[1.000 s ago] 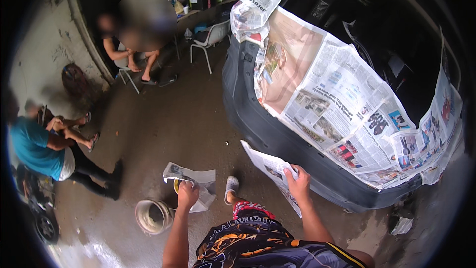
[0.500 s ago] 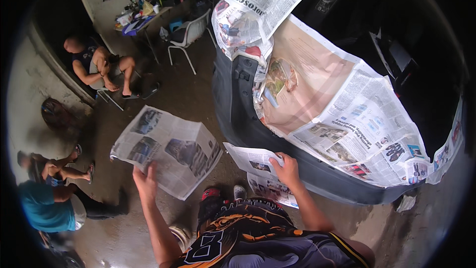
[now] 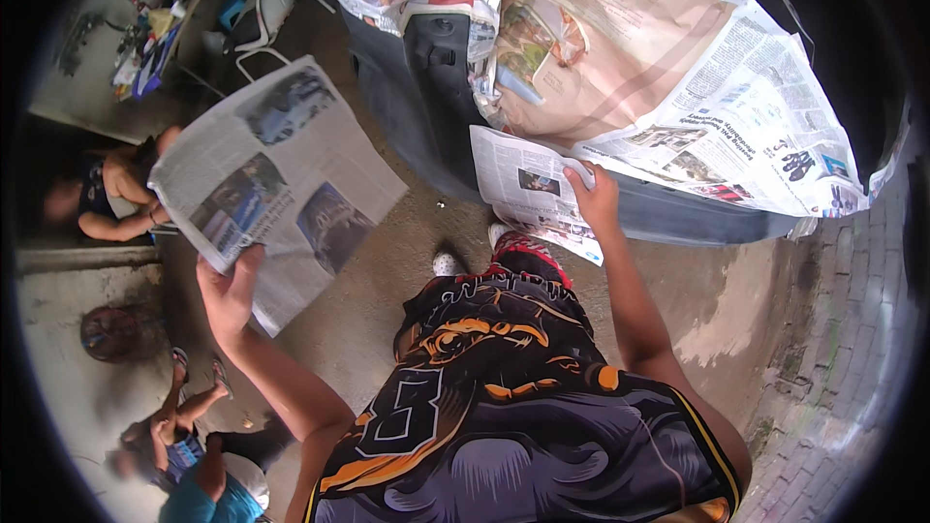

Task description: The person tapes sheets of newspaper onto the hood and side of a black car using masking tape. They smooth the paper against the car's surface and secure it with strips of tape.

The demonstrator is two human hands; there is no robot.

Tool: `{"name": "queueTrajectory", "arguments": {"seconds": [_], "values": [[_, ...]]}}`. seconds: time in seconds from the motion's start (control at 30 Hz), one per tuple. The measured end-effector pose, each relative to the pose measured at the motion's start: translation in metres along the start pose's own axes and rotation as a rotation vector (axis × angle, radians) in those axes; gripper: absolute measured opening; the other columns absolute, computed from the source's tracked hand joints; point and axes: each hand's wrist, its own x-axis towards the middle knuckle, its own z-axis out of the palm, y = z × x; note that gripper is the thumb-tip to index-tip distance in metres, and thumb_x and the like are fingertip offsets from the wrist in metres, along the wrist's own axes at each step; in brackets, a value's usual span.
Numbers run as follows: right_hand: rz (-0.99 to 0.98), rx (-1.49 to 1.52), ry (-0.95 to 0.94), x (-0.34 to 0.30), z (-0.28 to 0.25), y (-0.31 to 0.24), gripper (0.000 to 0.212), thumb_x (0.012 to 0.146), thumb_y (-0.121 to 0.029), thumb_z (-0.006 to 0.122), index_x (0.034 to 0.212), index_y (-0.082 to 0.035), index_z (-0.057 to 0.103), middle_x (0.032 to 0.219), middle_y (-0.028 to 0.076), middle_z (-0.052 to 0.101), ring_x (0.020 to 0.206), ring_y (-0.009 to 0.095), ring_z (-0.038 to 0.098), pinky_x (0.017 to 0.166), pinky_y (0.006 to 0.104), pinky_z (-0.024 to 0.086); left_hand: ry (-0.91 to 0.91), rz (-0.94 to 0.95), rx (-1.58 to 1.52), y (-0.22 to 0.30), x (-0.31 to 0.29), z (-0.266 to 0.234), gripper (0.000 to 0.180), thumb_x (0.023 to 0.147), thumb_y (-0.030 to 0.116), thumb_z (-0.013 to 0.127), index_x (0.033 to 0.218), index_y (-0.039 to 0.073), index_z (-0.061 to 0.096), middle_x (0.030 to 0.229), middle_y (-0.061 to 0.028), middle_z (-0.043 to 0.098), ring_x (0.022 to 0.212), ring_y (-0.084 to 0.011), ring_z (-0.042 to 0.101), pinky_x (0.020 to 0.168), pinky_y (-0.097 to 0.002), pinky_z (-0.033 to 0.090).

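Note:
My left hand (image 3: 231, 291) grips the lower edge of an opened newspaper sheet (image 3: 325, 150), which hangs out flat to the left, thumb on top. In my right hand (image 3: 596, 199) is another newspaper sheet (image 3: 513, 155), pinched near its right edge and drooping toward my feet. That sheet overlaps the near edge of a dark, curved car bumper (image 3: 426, 150) in the view; whether it touches cannot be told. Above the bumper, newspaper covering (image 3: 620, 48) is spread over the car, wrinkled, with a large tan page in the middle.
At upper left are a chair (image 3: 271, 10) and a cluttered table (image 3: 160, 48). One person (image 3: 121, 194) sits at the left; other people (image 3: 194, 465) are at lower left. Brick paving (image 3: 852, 358) lies to the right of the concrete floor (image 3: 387, 281).
My view has turned and shifted closer to the bumper. Both sheets have moved with my hands; the right one now appears over the bumper's edge, and the left one is more upright.

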Motion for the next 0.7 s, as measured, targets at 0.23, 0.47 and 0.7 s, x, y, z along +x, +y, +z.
{"name": "queueTrajectory", "arguments": {"seconds": [0.23,0.47,0.7], "values": [[0.230,0.212,-0.035,0.005,0.014,0.018,0.043,0.090,-0.032,0.080,0.115,0.003,0.073,0.102,0.021,0.077,0.095,0.031,0.076,0.084,0.0381,0.056,-0.261,-0.028,-0.029,0.012,0.027,0.021,0.033,0.078,-0.001,0.068,0.109,-0.007,0.072,0.100,-0.0083,0.072,0.090,-0.0160,0.063,0.085,-0.0304,0.050],[0.214,0.171,-0.006,0.023,0.024,0.059,0.045,0.086,-0.031,0.084,0.115,0.002,0.073,0.101,0.018,0.077,0.094,0.025,0.074,0.088,0.0365,0.055,-0.278,-0.059,-0.155,-0.002,0.029,0.035,0.047,0.077,-0.006,0.075,0.123,-0.006,0.065,0.111,-0.0097,0.071,0.099,-0.0169,0.065,0.087,-0.0319,0.051],[0.072,-0.160,0.105,0.026,-0.009,0.005,0.065,0.078,-0.031,0.090,0.130,-0.002,0.065,0.118,0.014,0.070,0.108,0.036,0.066,0.097,0.0438,0.051,-0.484,0.193,0.175,0.017,0.060,0.059,0.035,0.078,0.000,0.074,0.113,-0.006,0.070,0.113,-0.0155,0.072,0.101,-0.0238,0.068,0.088,-0.0349,0.052]]}}
